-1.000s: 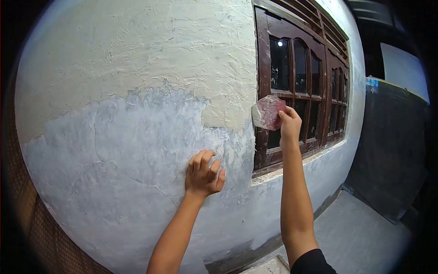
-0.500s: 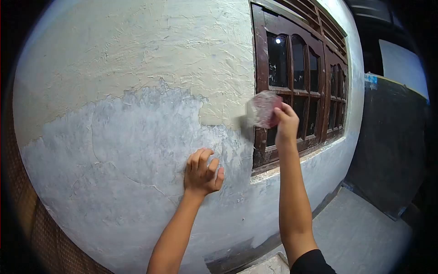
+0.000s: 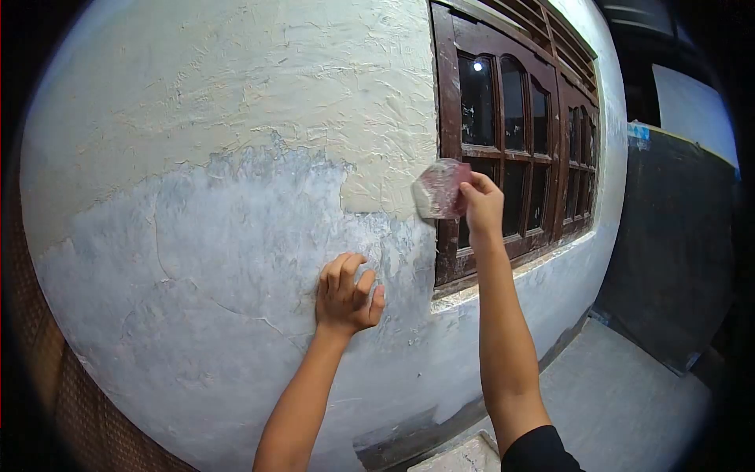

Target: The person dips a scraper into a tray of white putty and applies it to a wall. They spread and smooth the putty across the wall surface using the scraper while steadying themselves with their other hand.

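My right hand pinches a reddish flat putty spreader by its right side. Whitish putty is smeared across its face, and its left edge is right at the cream-coated wall beside the window frame. Lower and to the left, my left hand rests against the bare grey part of the wall, holding nothing, its fingers bent and apart. A ragged border between the cream putty and the grey surface runs above this hand.
A dark brown wooden window with glass panes is set in the wall at right, its sill spattered with white. Beyond it stands a dark panel on the grey floor. Woven matting borders the lower left.
My right hand has moved the spreader left, from in front of the window frame to the wall's edge. My left hand has stayed nearly in place.
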Available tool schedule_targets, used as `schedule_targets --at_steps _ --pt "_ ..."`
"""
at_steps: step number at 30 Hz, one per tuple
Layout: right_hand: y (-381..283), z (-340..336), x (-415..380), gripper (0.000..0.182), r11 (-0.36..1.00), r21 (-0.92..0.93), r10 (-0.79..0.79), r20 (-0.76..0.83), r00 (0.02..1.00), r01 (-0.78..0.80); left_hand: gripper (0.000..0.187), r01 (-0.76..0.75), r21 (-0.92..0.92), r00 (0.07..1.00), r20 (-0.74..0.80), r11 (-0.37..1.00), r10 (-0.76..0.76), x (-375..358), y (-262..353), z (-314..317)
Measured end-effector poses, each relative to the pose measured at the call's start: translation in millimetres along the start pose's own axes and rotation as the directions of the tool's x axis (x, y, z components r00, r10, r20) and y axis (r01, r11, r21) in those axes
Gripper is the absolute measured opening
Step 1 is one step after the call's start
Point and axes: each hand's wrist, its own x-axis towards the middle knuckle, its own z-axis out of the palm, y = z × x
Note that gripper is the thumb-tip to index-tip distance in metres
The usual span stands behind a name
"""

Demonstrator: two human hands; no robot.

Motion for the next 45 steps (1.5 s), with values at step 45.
schedule_targets --at_steps 45 --pt "-18.2 -9.4 6.3 0.022 0.986 0.129 0.110 -0.039 0.993 -0.104 0.035 -0.006 0.017 1.000 -0.011 1.000 0.006 1.9 0.4 -1.1"
